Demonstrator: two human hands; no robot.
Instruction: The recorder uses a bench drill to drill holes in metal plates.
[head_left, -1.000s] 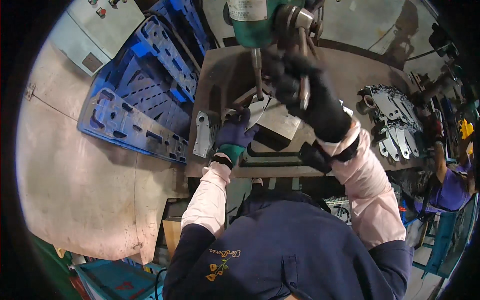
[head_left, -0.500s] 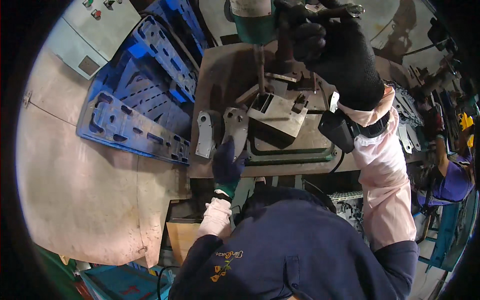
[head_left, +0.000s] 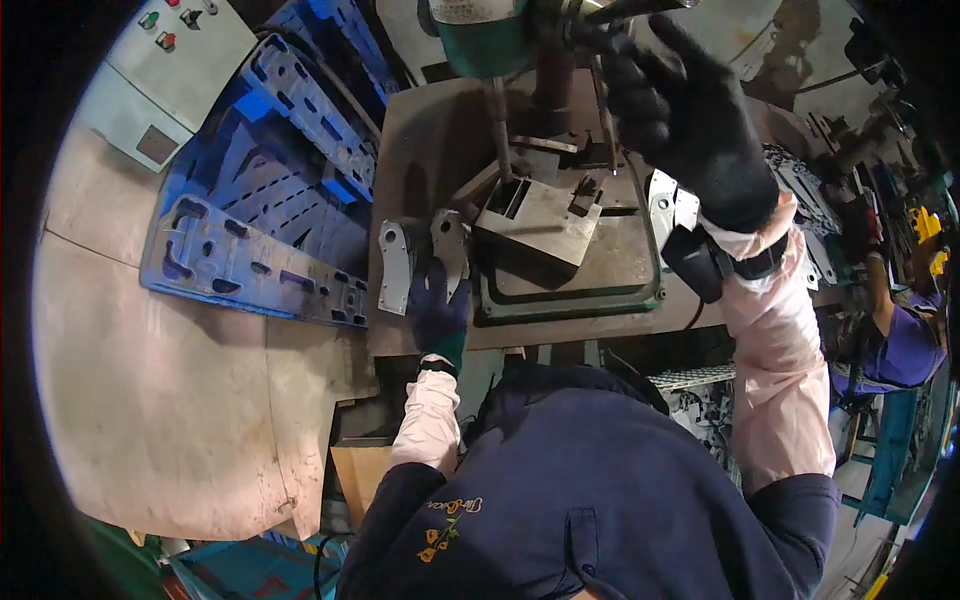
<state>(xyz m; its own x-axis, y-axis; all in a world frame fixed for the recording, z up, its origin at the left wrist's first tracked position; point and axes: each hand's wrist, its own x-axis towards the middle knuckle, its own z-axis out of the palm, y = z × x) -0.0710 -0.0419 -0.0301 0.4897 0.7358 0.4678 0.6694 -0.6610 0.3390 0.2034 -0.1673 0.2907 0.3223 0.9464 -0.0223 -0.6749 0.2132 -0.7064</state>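
Observation:
My left hand [head_left: 440,312], in a dark glove, is at the lower end of a curved grey metal plate [head_left: 450,238] with holes, its fingers closed about that end. Left of it lies a similar metal plate [head_left: 396,268] on the table. My right hand [head_left: 695,125], in a black glove, is raised beside the lever [head_left: 640,8] of a green drill press [head_left: 482,45]. Its fingers are apart; whether some still touch the lever's hub is hard to see. Below the press, its spindle [head_left: 501,130] reaches down to a block-shaped metal fixture [head_left: 540,225].
The fixture sits on the press's green-edged base [head_left: 570,308]. Blue slotted pallets [head_left: 260,250] stand left of the table [head_left: 395,340], near a grey control box [head_left: 165,75]. More metal plates [head_left: 662,205] lie to the right. Another person in purple [head_left: 900,345] is at far right.
My right hand has loosened, its thumb and fingers now spread by the lever. My left hand has slid toward the plate's lower end. The whole view has shifted slightly.

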